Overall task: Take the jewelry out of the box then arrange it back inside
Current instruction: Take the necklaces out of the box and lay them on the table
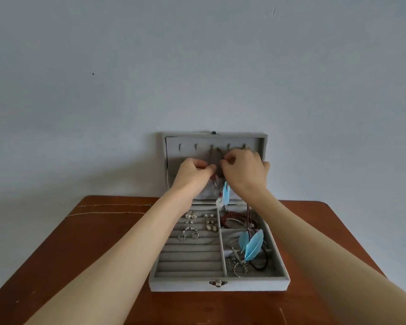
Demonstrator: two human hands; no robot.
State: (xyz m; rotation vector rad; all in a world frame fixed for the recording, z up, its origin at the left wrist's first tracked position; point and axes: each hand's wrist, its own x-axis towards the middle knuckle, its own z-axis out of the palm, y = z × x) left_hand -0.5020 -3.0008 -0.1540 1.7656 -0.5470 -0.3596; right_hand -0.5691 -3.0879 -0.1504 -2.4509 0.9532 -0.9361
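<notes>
Brown-corded necklace vertical between both hands, pendant down.

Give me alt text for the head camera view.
Both hands, left hand and right hand, pinch a necklace at the upright lid of an open grey jewelry box on a wooden table.

A reddish-brown wooden table with rounded far corners spreads out below and to both sides of the hands. Behind and above them rises a plain pale grey wall, marked by a small dark speck up left.
</notes>
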